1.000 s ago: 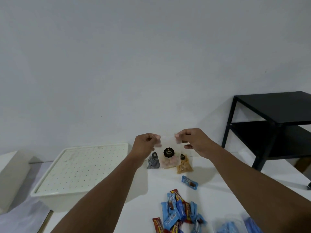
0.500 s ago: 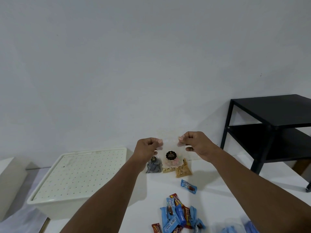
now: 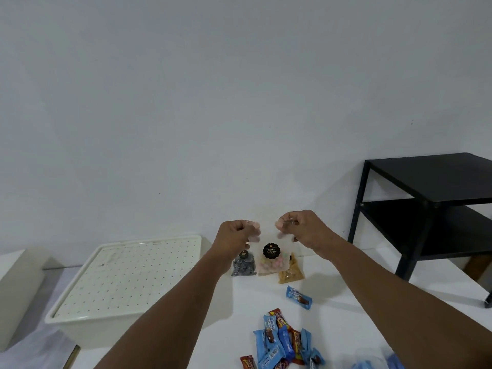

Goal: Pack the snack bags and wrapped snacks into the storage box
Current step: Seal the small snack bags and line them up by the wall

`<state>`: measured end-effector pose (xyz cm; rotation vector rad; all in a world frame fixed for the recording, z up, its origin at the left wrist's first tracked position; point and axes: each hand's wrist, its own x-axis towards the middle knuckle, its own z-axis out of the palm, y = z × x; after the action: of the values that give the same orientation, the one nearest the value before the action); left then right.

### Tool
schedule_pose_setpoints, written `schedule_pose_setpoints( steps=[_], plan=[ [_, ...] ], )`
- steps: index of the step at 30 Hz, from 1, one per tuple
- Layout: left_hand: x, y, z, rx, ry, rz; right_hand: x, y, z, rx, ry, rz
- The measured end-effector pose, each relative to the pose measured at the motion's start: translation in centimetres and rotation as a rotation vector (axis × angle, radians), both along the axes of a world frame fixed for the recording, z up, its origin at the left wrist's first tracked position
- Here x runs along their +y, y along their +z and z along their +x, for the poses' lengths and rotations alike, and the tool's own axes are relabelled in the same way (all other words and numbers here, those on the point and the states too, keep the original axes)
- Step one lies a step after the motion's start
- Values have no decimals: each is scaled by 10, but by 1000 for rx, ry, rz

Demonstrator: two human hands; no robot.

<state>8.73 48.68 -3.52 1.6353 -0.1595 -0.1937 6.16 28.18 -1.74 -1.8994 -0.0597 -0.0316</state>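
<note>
While the box point(image 3: 125, 278) has its lid on, the bag point(image 3: 270, 258) has nowhere to go; freeing a hand for the lid leaves one top corner pinched, so the bag could swing or slip. Left hand point(image 3: 235, 237) and right hand point(image 3: 304, 230) each have fingers closed tight on a top corner, bag hanging between them above the table point(image 3: 234, 310), in front of two other bags. Wrapped snacks point(image 3: 283, 342) lie nearer, loose.

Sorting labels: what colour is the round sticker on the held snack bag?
Black with gold lettering, on the clear snack bag; head view.
</note>
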Motion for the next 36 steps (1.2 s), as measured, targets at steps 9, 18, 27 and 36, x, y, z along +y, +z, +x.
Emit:
schedule_pose_setpoints(
  steps=[9,18,27,36],
  plan=[
    [5,1,3,-66,-58,82,7,2,-2,45,19,22],
    [1,-2,0,-25,-90,59,4,4,0,-3,27,-79],
    [-1,-4,4,-91,-43,99,-6,-6,-3,91,46,131],
    [-4,-7,1,31,-114,21,-7,-7,-4,-1,-22,-2]
  ],
)
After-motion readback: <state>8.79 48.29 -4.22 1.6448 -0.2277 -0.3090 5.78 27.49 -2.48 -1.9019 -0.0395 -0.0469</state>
